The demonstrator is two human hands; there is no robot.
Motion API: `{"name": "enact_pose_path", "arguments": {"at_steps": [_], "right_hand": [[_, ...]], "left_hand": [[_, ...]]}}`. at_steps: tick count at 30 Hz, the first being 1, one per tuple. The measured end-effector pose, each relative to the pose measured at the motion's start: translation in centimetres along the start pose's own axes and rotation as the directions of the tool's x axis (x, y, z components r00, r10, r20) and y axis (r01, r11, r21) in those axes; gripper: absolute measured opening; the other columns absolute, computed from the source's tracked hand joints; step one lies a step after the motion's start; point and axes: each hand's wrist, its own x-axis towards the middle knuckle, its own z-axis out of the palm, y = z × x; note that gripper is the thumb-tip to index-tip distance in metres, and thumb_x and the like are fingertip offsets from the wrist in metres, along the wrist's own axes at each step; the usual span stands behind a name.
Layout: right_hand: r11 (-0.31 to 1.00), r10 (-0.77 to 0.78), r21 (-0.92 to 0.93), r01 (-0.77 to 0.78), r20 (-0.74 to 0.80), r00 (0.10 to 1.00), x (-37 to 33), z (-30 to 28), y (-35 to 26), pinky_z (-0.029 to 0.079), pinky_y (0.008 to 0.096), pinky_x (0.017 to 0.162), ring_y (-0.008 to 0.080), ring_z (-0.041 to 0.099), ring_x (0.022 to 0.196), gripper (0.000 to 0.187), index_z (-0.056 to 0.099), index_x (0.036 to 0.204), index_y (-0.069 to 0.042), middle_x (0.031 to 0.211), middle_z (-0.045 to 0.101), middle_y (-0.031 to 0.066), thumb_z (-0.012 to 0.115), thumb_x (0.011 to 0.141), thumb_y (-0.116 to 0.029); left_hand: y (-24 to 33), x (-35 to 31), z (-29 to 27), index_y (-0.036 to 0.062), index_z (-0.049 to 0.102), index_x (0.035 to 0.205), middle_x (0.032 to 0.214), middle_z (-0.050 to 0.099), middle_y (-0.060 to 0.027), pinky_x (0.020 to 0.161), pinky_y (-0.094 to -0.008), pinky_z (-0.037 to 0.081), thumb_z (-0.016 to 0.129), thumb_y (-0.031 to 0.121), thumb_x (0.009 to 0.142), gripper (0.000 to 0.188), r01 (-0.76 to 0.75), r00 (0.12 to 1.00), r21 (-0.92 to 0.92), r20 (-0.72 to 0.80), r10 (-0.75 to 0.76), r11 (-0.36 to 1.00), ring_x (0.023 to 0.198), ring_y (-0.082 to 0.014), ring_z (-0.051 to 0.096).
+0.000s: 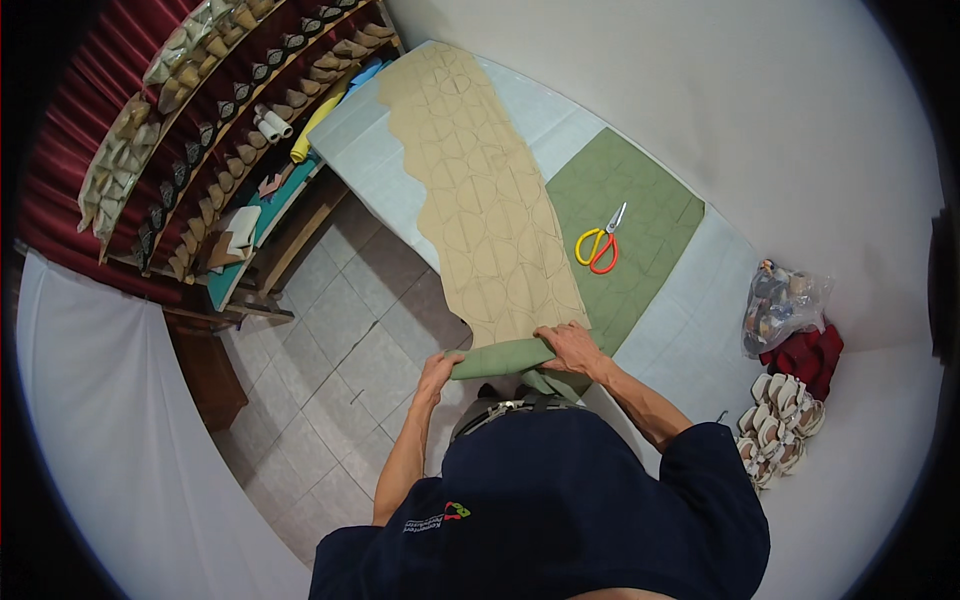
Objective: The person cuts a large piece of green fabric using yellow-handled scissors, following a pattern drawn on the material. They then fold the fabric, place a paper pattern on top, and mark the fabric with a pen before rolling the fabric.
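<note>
Close in front of my body, a folded or rolled length of green material point(498, 359) is held level between both hands. My left hand point(438, 372) is closed round its left end. Farther right, my right hand point(572, 350) grips it near the near edge of a long beige sheet point(480, 200). That sheet is marked with repeated curved outlines and has a wavy left edge. Beside it lies a flat green sheet point(650, 215) with faint drawn lines. Scissors point(603, 240) with one yellow and one red handle rest there, blades pointing away from me.
A pale-covered table point(690, 310) bears the sheets. On its right are a clear plastic bag point(785, 305), dark red cloth point(805, 360) and a pile of whitish sandals point(780, 425). Shelves of shoe forms point(225, 180) and a teal-topped bench point(265, 225) stand at left; a white curtain point(110, 420) hangs nearby.
</note>
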Motion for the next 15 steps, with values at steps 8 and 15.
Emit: {"name": "enact_pose_path", "arguments": {"at_steps": [8, 15], "right_hand": [[0.889, -0.068, 0.415, -0.195, 0.54, 0.839, 2.5, -4.1, 1.3, 0.05, 0.0416, 0.066, 0.0305, 0.071, 0.077, 0.041, 0.076, 0.104, -0.009, 0.079, 0.073, 0.0123, 0.084, 0.077, -0.038], [0.996, -0.042, 0.092, 0.008, 0.379, 0.925, 2.8, -9.7, -1.7, 0.052, 0.0421, 0.072, 0.0333, 0.07, 0.083, 0.049, 0.076, 0.102, -0.01, 0.086, 0.072, 0.0101, 0.086, 0.074, -0.048]], "left_hand": [[10.3, -6.7, 6.6, 0.013, 0.049, 0.146, 0.135, 0.053, -0.019, 0.114, -0.0584, 0.031, 0.087, 0.045, 0.069, 0.092, -0.738, 0.535, 0.642, 0.364, 0.763, 0.211, 0.13, -0.0371, 0.051], [10.9, -3.3, 8.4, 0.0057, 0.066, 0.118, 0.092, 0.072, -0.0199, 0.084, -0.0453, 0.054, 0.081, 0.026, 0.071, 0.054, -0.571, 0.821, 0.672, 0.457, 0.342, 0.472, 0.094, -0.0387, 0.069]]}}
